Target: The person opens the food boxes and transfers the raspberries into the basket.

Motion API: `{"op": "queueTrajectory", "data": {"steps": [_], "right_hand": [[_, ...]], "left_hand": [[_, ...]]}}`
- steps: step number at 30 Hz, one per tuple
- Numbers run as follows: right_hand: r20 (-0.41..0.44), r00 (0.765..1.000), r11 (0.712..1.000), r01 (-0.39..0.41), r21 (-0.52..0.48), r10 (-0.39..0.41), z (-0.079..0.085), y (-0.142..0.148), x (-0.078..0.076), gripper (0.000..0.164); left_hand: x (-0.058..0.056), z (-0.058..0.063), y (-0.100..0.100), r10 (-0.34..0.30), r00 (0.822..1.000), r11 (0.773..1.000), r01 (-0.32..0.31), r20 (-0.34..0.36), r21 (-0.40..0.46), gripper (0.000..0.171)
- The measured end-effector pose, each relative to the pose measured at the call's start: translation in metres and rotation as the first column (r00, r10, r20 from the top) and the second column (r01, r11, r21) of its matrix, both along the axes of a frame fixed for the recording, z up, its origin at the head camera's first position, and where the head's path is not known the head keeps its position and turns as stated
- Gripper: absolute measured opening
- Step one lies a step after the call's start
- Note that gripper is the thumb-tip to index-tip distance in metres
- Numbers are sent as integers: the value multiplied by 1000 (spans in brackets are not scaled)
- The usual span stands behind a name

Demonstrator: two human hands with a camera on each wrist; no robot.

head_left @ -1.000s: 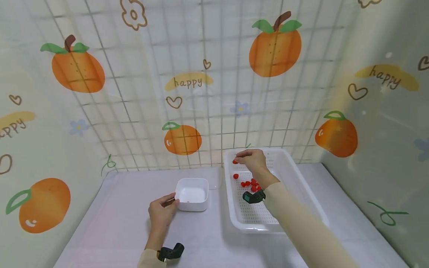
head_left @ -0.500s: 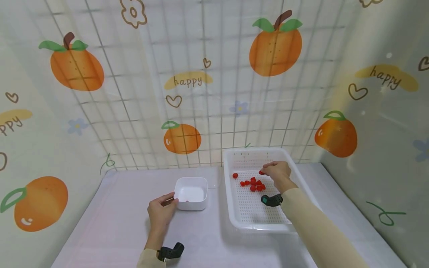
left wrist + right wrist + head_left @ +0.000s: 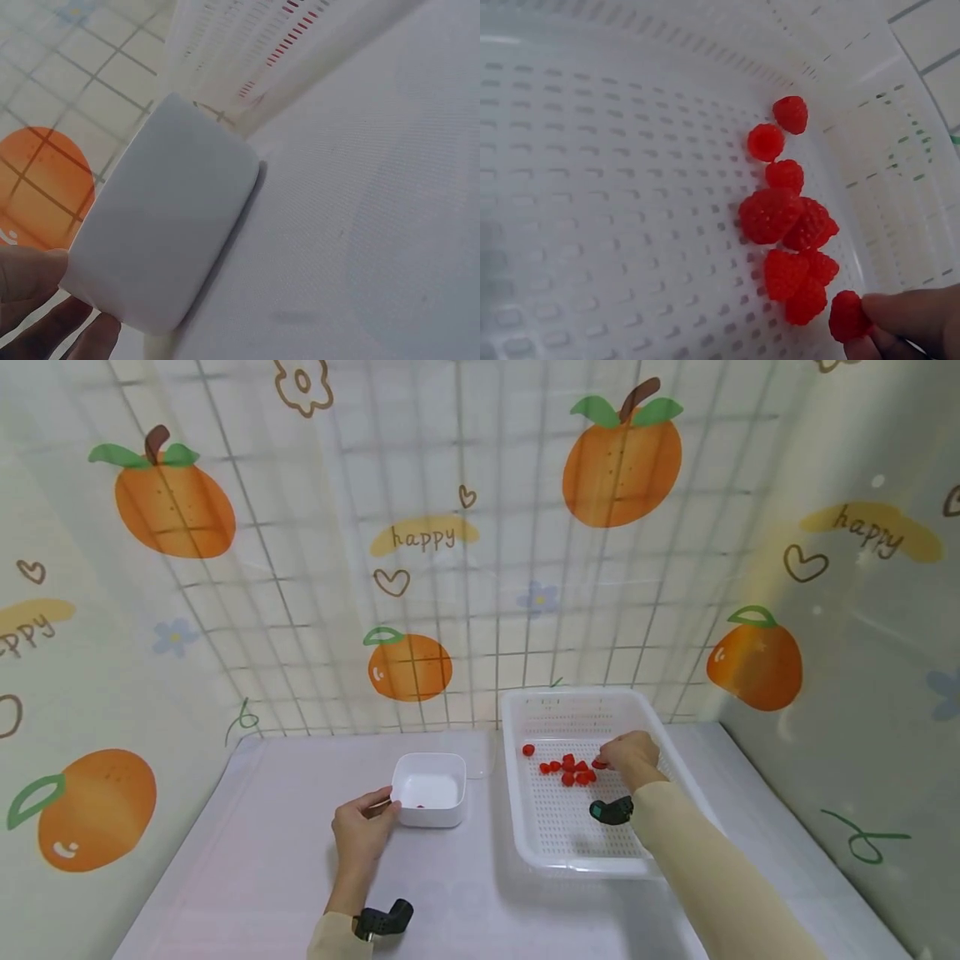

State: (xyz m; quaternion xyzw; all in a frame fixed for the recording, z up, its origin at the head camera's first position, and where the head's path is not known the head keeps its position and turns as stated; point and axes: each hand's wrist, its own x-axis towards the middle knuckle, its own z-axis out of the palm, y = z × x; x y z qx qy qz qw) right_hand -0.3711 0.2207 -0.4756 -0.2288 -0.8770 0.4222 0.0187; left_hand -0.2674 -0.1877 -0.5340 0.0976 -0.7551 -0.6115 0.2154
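Observation:
My right hand [image 3: 632, 753] pinches a raspberry [image 3: 848, 316] between thumb and fingers, low inside the white perforated basket [image 3: 525, 852]. Just left of it, a cluster of several raspberries [image 3: 576, 770] lies on the basket floor, and a single raspberry [image 3: 528, 750] sits apart near the back left. My left hand [image 3: 362, 831] holds the left side of a small white square box [image 3: 435, 817], thumb and fingers at its corner. The box stands on the table, left of the basket. A tiny bit of red shows at its near inner edge, too small to identify.
A white cloth covers the table [image 3: 262, 860]. Behind it hangs a patterned curtain [image 3: 337, 610] over a wire grid, with side curtains left and right. A clear flat piece [image 3: 482, 756] lies between box and basket. The basket's raised walls surround the raspberries.
My right hand has carried its raspberry from the basket's back left to the right, then down beside the cluster. The left hand and the box have stayed in place.

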Motion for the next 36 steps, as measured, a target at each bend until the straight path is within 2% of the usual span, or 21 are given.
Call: {"op": "queueTrajectory", "data": {"steps": [4, 12, 18, 21, 25, 27, 32, 36], "right_hand": [[29, 999, 1000, -15, 18, 15, 0, 1, 2, 22], [19, 999, 999, -38, 39, 37, -2, -2, 3, 24], [-14, 1000, 997, -19, 77, 20, 3, -4, 2, 22], [-42, 999, 997, 11, 71, -8, 7, -7, -2, 27], [-115, 993, 1000, 19, 20, -16, 20, -17, -5, 28], [-156, 988, 1000, -4, -4, 3, 32, -27, -6, 26], [-213, 973, 991, -107, -84, 87, 64, -64, -3, 23], [-242, 955, 969, -205, -135, 169, 80, -95, 0, 22]], "left_hand": [[-1, 0, 0, 3, 1000, 1000, -3, 3, -8, 28], [-3, 1, -1, 8, 1000, 1000, -8, 23, -14, 27], [-4, 1, -1, 11, 1000, 1000, -11, 26, -11, 27], [-3, 2, 0, 11, 1000, 1000, -11, 20, -7, 28], [-3, 1, 0, 12, 1000, 1000, -12, 10, -6, 28], [-3, 0, -1, 11, 1000, 1000, -11, 4, -3, 28], [-3, -1, -2, 13, 1000, 1000, -13, 0, 1, 28], [-3, -2, -1, 9, 1000, 1000, -9, 2, 8, 28]]}}
